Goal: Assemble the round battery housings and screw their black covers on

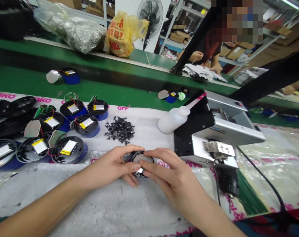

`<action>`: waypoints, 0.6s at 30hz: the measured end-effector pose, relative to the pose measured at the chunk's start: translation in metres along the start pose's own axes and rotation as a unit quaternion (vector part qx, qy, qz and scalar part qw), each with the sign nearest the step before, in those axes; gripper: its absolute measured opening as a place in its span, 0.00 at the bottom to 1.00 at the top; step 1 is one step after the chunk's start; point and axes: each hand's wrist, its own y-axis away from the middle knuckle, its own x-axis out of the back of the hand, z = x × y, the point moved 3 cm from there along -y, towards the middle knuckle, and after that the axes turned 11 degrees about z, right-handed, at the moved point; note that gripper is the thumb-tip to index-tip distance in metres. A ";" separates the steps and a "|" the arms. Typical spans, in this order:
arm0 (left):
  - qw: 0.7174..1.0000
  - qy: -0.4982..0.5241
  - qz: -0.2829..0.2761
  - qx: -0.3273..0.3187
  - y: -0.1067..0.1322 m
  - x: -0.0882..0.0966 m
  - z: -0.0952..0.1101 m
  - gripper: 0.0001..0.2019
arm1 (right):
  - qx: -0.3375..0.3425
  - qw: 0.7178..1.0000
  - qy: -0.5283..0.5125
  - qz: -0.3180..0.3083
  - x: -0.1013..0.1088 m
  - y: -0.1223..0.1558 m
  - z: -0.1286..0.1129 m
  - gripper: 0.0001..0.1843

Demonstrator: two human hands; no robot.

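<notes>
My left hand [116, 165] is closed around the side of a small round black housing [147, 157], with its thumb over the near rim. A greyish flat piece shows inside the housing. My right hand [172, 168] grips the other side, its fingertips pressing on the inside and rim; they hide part of the contents. Just beyond the hands lies a heap of small black plastic parts [120, 130]. Several blue-and-black round housings [86, 126] stand to the left, with silver-and-yellow battery packs, red wires and green circuit boards.
A white squeeze bottle [172, 120] leans by a metal-and-black machine [220, 128] on the right, whose black cable [265, 174] runs toward me. A yellow bag [123, 34] sits on the ledge behind. Across the bench, a person's hands [197, 56] are near white pieces [203, 73].
</notes>
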 end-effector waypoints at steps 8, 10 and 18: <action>0.997 -0.046 0.056 -0.007 0.003 -0.008 -0.003 0.23 | -0.033 0.999 -0.032 -0.003 -0.004 0.003 0.008 0.17; 0.997 -0.051 0.059 -0.015 0.002 -0.011 -0.002 0.22 | -0.047 0.998 -0.038 -0.003 -0.004 0.003 0.011 0.18; 0.991 -0.076 0.109 0.015 -0.002 -0.020 -0.013 0.31 | 0.027 0.995 -0.044 0.079 0.006 0.018 -0.003 0.15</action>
